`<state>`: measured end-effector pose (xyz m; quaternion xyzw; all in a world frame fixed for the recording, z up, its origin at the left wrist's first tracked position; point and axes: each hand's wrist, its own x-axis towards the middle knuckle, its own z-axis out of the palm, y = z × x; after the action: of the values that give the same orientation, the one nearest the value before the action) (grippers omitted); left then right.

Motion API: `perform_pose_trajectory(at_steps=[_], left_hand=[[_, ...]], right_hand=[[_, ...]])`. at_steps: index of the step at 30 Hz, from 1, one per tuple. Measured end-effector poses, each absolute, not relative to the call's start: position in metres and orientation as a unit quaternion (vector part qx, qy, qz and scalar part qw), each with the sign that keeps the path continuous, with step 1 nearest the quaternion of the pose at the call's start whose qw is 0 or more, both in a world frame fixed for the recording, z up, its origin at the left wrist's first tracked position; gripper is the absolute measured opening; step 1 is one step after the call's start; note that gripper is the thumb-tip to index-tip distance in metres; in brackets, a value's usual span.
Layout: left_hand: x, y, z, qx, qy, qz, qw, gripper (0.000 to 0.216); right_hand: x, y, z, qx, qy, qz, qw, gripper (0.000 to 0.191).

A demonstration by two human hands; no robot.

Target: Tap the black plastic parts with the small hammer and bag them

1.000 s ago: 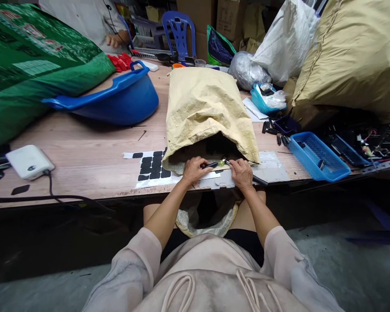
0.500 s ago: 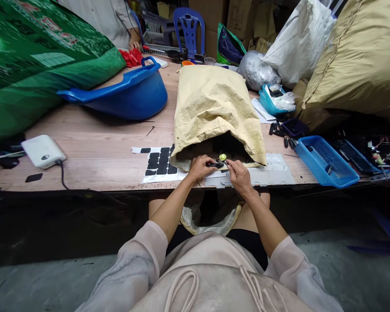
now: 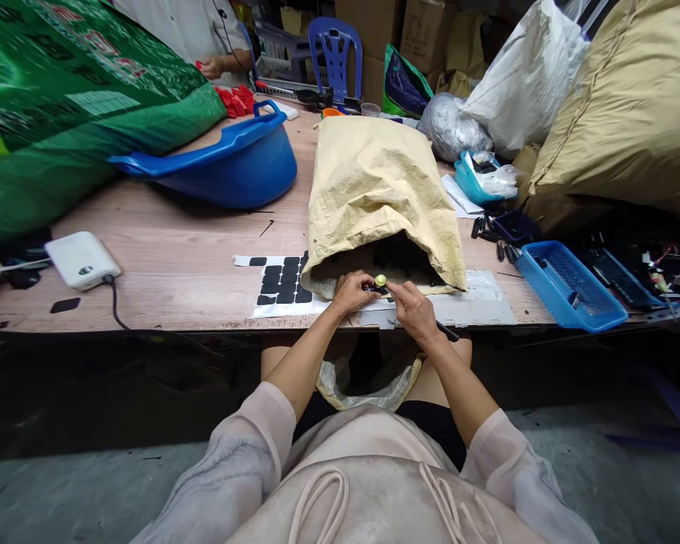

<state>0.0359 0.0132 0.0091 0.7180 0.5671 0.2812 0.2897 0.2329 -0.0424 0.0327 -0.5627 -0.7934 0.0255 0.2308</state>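
Black part (image 3: 378, 289) sits dead centre on my clock, just at the open mouth of one tan sack (image 3: 382, 170) at 12. Left hand (image 3: 352, 292) reaches up from 7 o'clock, fingers bent and pinching that part. Right hand (image 3: 413, 310) comes in from 5, palm down-ish, fingers curled around one dark-handled tool (image 3: 447, 331), its end poking out past the wrist toward 4. One yellow-green disc (image 3: 380, 280) is between the fingertips; can't tell from my feed which hand has it, tbh. Rest of the count: one bigger tan bag (image 3: 629, 113) at 2, one blue basin (image 3: 235, 170) at 10, one blue basket (image 3: 599, 308) at 3, one white box (image 3: 83, 259) at 9.
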Motion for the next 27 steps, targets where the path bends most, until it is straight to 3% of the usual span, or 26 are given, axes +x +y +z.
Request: perform_pose_trajectory(at_steps=[6, 13, 27], left_hand=[[0.036, 0.013, 0.007, 0.716, 0.560, 0.291, 0.297, 0.021], [0.037, 0.012, 0.009, 0.716, 0.568, 0.285, 0.290, 0.021], [0.034, 0.009, 0.011, 0.736, 0.564, 0.260, 0.271, 0.016]], right_hand=[[0.243, -0.042, 0.037, -0.572, -0.766, 0.016, 0.292, 0.038], [0.252, -0.046, 0.028, -0.575, -0.768, 0.029, 0.282, 0.036], [0.291, -0.022, 0.006, -0.558, -0.797, -0.061, 0.222, 0.026]])
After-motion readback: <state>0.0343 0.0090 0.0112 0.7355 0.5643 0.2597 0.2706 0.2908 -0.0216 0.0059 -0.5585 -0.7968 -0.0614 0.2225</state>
